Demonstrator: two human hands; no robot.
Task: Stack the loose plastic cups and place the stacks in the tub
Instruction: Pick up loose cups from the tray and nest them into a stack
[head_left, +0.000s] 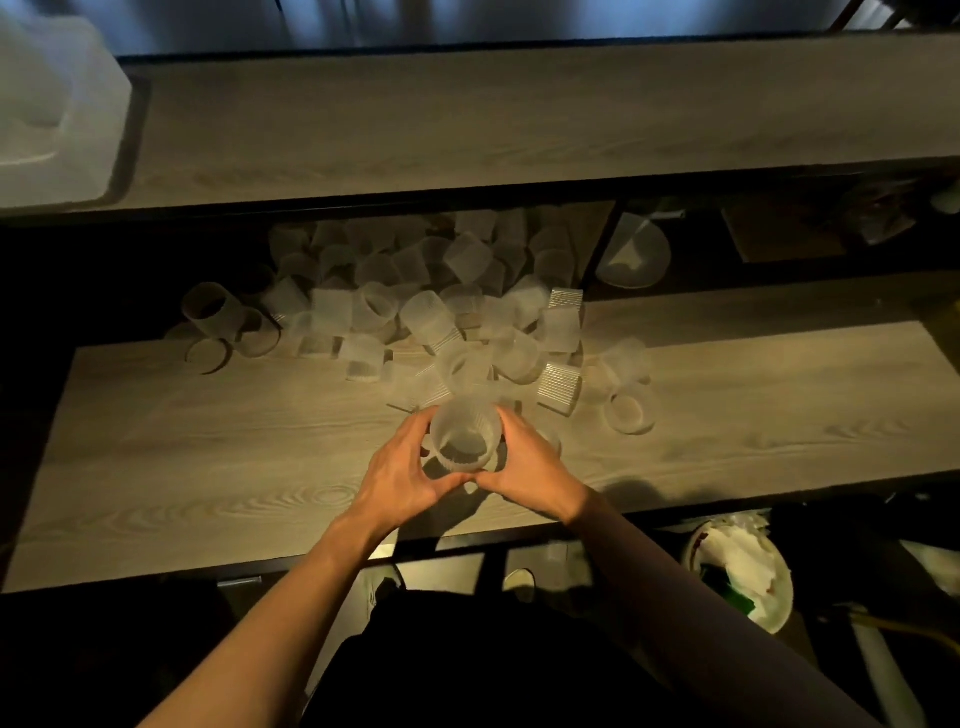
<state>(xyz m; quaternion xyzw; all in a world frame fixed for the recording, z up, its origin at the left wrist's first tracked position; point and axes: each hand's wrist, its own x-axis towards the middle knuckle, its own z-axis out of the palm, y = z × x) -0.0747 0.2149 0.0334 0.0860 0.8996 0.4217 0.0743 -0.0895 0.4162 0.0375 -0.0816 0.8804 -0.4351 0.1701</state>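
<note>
A ribbed translucent plastic cup stands mouth-up near the front middle of the lower wooden shelf. My left hand grips its left side and my right hand grips its right side, thumbs meeting in front of it. Whether more cups are nested under it I cannot tell. Behind it lies a heap of several loose frosted cups, tipped in all directions. A white translucent tub sits at the far left of the upper shelf.
The upper wooden shelf overhangs the back of the cup heap. A clear bowl-shaped item sits behind a black upright at the right. A bucket with white scraps stands on the floor at lower right.
</note>
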